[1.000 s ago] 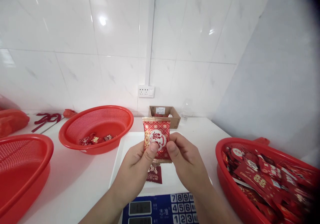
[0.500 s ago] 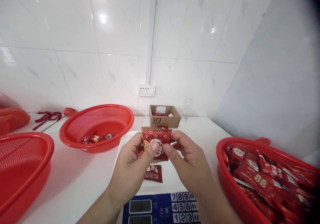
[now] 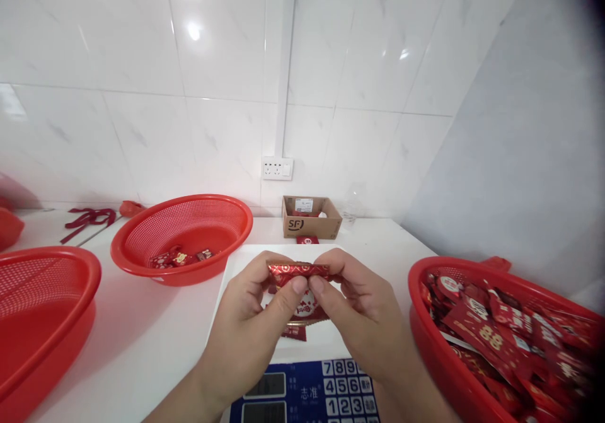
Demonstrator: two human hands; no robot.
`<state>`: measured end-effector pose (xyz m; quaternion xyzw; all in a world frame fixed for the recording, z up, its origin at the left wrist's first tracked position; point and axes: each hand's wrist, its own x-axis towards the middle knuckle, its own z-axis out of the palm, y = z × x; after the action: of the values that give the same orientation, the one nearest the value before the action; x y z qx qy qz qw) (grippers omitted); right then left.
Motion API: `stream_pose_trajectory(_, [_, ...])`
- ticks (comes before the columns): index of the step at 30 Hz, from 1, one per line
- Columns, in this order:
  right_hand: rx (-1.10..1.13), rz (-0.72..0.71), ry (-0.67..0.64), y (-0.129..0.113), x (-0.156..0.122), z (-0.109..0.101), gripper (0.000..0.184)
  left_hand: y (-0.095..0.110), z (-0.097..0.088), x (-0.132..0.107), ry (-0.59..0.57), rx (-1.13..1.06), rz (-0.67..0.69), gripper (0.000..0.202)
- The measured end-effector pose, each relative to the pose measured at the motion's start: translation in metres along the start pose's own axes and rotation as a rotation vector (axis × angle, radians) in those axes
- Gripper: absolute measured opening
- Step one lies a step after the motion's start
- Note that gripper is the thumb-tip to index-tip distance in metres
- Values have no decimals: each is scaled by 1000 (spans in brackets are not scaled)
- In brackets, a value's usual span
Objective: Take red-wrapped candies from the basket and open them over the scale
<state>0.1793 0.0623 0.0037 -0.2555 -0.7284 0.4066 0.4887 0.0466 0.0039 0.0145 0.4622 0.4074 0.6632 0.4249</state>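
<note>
Counted on the tabletop (image 3: 155, 328): three red baskets — left basket (image 3: 70, 265), middle basket (image 3: 189, 207), right basket (image 3: 425, 273) — plus one cardboard box (image 3: 312, 224) and one scale (image 3: 302, 394). Pinched above the scale, clamped in the grip of left hand (image 3: 255, 328) and right hand (image 3: 359, 316) alike: one red packet (image 3: 299, 270), gold-patterned, tipped nearly flat, white emblem half hidden behind thumbs.

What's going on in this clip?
A person holds a red packet in both hands, the left hand and right hand pinching it between thumbs and fingers above the white platform of a scale. A darker packet lies on the platform beneath. The red basket on the right is full of similar packets. The mesh basket behind on the left holds only a few.
</note>
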Motion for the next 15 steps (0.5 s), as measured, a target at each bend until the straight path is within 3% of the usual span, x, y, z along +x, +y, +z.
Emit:
stream_pose_trajectory(9, [-14,-88,51,-4,2,0,4,2,-1,1,-26,5,-43,14])
stream_pose_trajectory(12, [-17,-78,37,-3,3,-1,11,1,-2,2,-65,36,-38,14])
stream_pose_trajectory(15, [10,-45,29,-1,3,-1,13,1,-2,2,-15,42,-5,16])
